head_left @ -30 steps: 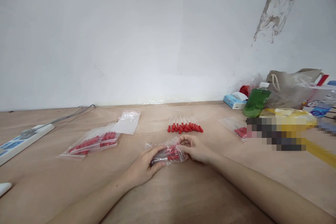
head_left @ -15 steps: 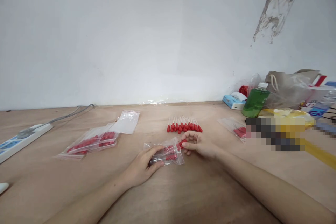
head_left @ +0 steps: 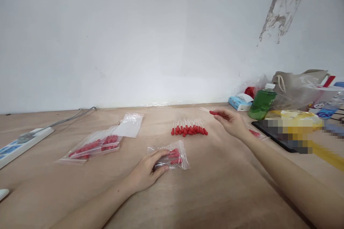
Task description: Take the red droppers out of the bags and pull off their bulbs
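Observation:
My left hand (head_left: 149, 170) is closed on a clear plastic bag (head_left: 184, 155) with red-tipped pieces inside, low in the middle of the table. Raised to the right, my right hand (head_left: 231, 121) pinches a red-tipped stick (head_left: 214, 113), its pale end pointing left and away. Between the hands and farther back lies a row of red-headed sticks (head_left: 189, 130), heads toward me. Behind my right forearm a flat bag with red pieces (head_left: 254, 133) is partly hidden.
Filled bags (head_left: 92, 146) and white bags (head_left: 130, 125) lie left of centre. A power strip (head_left: 25, 143) with a cable is at far left. At right are a tissue pack (head_left: 239, 103), a green bottle (head_left: 262, 103), a black flat object (head_left: 271, 136) and plastic bags.
My right hand has moved from the bag's open end to the right and back, carrying a red-tipped stick. My left hand has stayed on the bag.

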Demonstrator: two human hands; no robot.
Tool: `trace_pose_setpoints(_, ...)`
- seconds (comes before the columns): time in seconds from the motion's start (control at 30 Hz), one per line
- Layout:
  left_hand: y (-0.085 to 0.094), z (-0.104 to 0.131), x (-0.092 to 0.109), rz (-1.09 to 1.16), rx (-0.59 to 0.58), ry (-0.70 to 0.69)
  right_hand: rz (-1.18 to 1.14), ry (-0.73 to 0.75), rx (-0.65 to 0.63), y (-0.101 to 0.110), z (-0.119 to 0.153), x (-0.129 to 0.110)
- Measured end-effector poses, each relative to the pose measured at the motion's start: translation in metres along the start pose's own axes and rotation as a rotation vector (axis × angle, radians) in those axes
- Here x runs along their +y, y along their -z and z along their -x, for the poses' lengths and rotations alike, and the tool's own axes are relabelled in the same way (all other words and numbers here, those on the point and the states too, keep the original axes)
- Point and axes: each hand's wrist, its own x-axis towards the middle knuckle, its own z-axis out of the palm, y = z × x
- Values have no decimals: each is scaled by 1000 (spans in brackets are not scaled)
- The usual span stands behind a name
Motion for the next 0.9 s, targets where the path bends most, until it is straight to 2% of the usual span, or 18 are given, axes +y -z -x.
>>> trace_pose_setpoints(0.07, 0, 0, 0, -4, 1, 3, 196, 88, 22, -16, 7, 6)
trace_pose_setpoints(0.13, 1, 0, 0, -7, 3, 0, 299, 129, -16, -29, 14, 11)
trace_pose_setpoints(0.23, 1, 0, -1, -14, -4, -3, 350, 147, -93, -39, 22, 15)
trace_pose_setpoints(0.37, 1, 0, 0, -23, -6, -3, 364, 165, -193, -42, 28, 15)
trace_pose_setpoints(0.67, 1, 0, 2, -4, 6, 3, 383, -11, -181, -45, 35, 27)
trace_pose_setpoints(0.83, 1, 0, 4, 0, 16, 11, 316, 129, -23, -43, 38, 3)
trace_pose_setpoints(0.9, 1, 1, 4, -4, 11, 6, 247, 174, -108, -48, 45, -14)
